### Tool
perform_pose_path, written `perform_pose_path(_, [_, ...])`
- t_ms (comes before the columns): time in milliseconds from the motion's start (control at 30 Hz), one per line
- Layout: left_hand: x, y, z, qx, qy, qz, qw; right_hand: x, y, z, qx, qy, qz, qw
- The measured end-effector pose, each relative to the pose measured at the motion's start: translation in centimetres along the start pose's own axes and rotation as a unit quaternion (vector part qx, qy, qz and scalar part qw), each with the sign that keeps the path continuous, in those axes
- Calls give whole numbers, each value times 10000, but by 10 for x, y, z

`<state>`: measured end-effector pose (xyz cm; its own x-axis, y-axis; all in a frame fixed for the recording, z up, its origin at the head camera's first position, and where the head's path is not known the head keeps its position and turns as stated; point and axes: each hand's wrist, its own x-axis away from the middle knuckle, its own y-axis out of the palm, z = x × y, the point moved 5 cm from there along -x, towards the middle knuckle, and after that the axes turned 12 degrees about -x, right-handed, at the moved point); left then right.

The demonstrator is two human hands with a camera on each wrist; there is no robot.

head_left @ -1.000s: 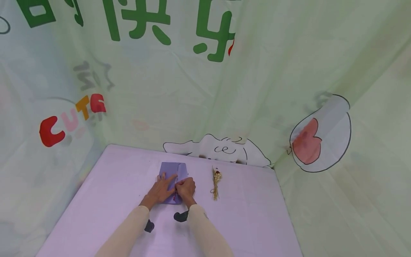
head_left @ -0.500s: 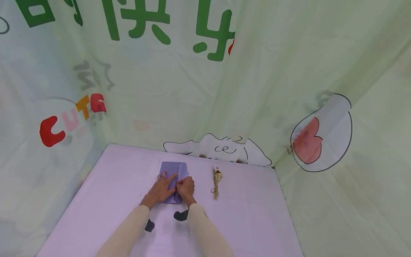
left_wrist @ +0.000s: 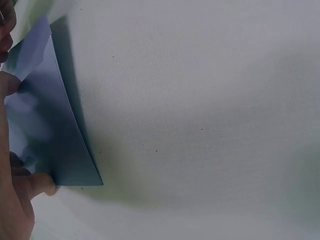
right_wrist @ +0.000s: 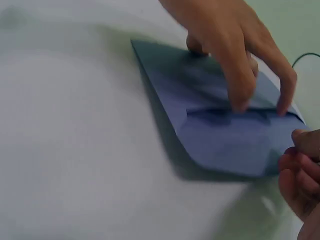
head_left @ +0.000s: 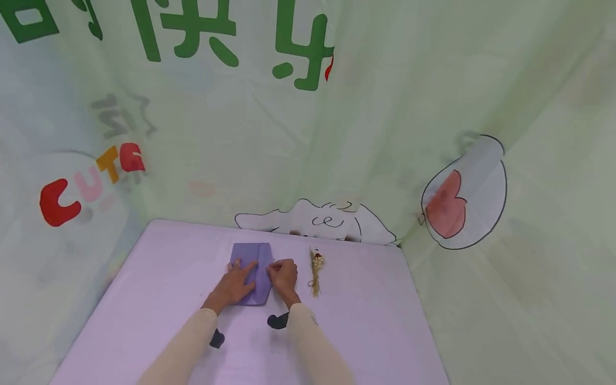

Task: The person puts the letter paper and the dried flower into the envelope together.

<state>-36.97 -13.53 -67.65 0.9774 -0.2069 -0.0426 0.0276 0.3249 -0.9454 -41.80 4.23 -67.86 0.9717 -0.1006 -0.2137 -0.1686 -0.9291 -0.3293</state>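
A purple paper envelope [head_left: 262, 293] lies on the table; in the right wrist view its flap [right_wrist: 225, 145] spreads out beside a dark slit. My left hand [head_left: 232, 286] rests on it with fingers spread; two fingertips touch down along the slit. My right hand [head_left: 284, 274] is at the flap's outer edge, thumb and fingertips drawn together. Only curled fingers [right_wrist: 302, 187] of it show at the right wrist view's edge. Whether they pinch the flap or something small is hidden. The left wrist view shows the envelope's corner [left_wrist: 75, 165] with the left thumb on it.
A small dried-flower bunch [head_left: 315, 272] lies to the right of the envelope. The purple-white table [head_left: 366, 321] meets a pale green curtain [head_left: 269, 149] with printed letters and drawings behind. Dark wrist-camera parts [head_left: 278, 321] stick out under the sleeves.
My right hand has moved right, from the envelope's slit to the flap's outer edge. A thin dark red strip seen earlier by its fingers no longer shows. The left hand stays on the envelope.
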Motion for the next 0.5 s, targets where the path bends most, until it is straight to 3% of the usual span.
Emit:
perform_pose_path(100, [-3,3,-1,-52,182,256,9995,-2,-24,-16,272,114,170,9994])
perform_pose_path(200, [-5,5,-3,4,355,465,9983,-4,-43,-17,413,274,375,9981])
perform_pose_path(267, [-1,-2,0,229,338,403,9984,-5,-53,-15,507,437,455,9967])
perform_pose_path(333, [0,3,-3,171,397,541,9976,-5,-62,-11,572,547,573,9952])
perform_pose_path(500, [3,-1,3,97,309,322,9990,-8,-89,0,589,548,1070,9910])
